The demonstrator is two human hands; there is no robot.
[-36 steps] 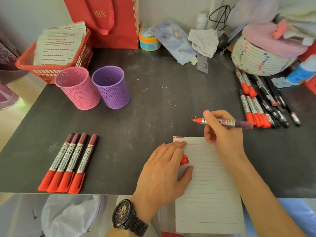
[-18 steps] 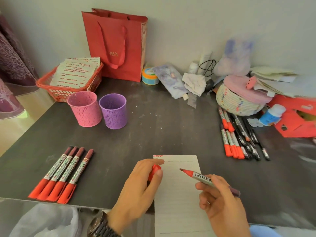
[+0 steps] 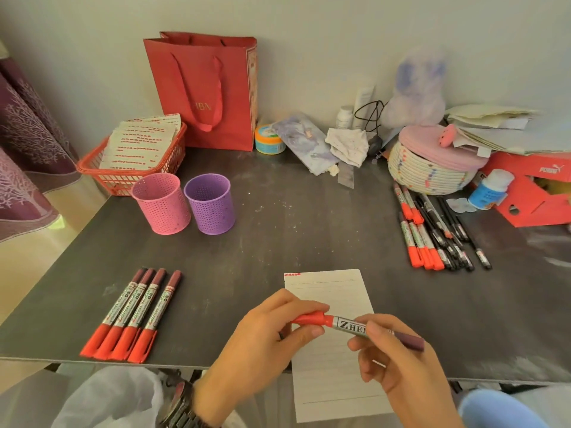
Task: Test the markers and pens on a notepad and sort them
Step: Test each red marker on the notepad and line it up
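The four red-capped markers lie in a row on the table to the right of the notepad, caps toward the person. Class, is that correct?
Not quite: the head view shows the four red-capped markers in a row on the table left of the notepad, not right. Their caps do point toward the person.

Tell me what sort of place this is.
Probably a home desk against a wall: a patterned curtain hangs beside it, and a red gift bag, a shoe box and a woven basket crowd its back edge.
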